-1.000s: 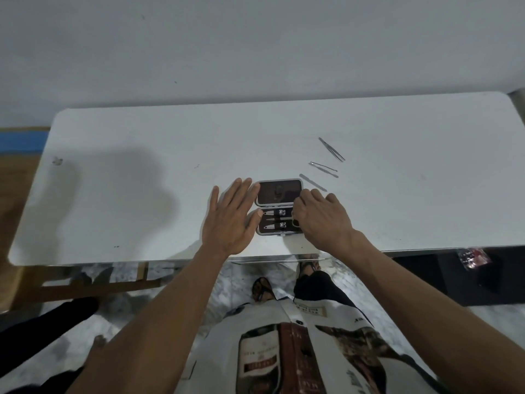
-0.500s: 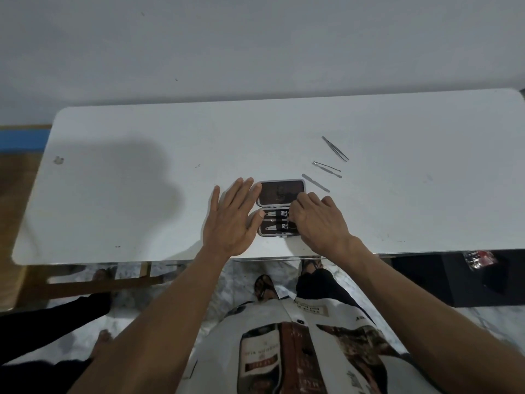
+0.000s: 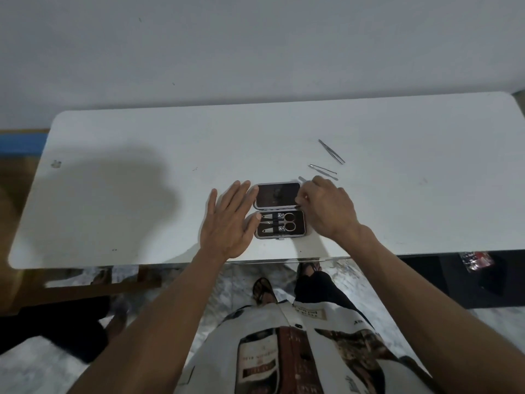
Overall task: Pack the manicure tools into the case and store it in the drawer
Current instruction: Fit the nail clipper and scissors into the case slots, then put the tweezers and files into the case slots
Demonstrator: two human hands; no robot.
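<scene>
The manicure case [image 3: 279, 236] lies open near the table's front edge, its dark lid [image 3: 277, 194] folded back. Small scissors [image 3: 279, 221] and clippers sit strapped in its lower half. My left hand [image 3: 227, 223] rests flat on the table, fingers spread, fingertips against the case's left edge. My right hand [image 3: 326, 209] is at the lid's right corner, fingers curled down over a flat nail file [image 3: 301, 179]; only the file's far end shows, and its grip is hidden. Tweezers [image 3: 331, 151] and a thin pointed tool [image 3: 324, 169] lie loose beyond it.
The white table [image 3: 142, 223] stands against a pale wall. A small mark [image 3: 56, 164] sits near its left end. Below the front edge I see my own legs and sandalled feet, and a red packet [image 3: 477, 260] on a dark surface at the right.
My right hand has left the case's lower half and moved up and right onto the nail file. The tools in the case now show. My left hand has stayed put.
</scene>
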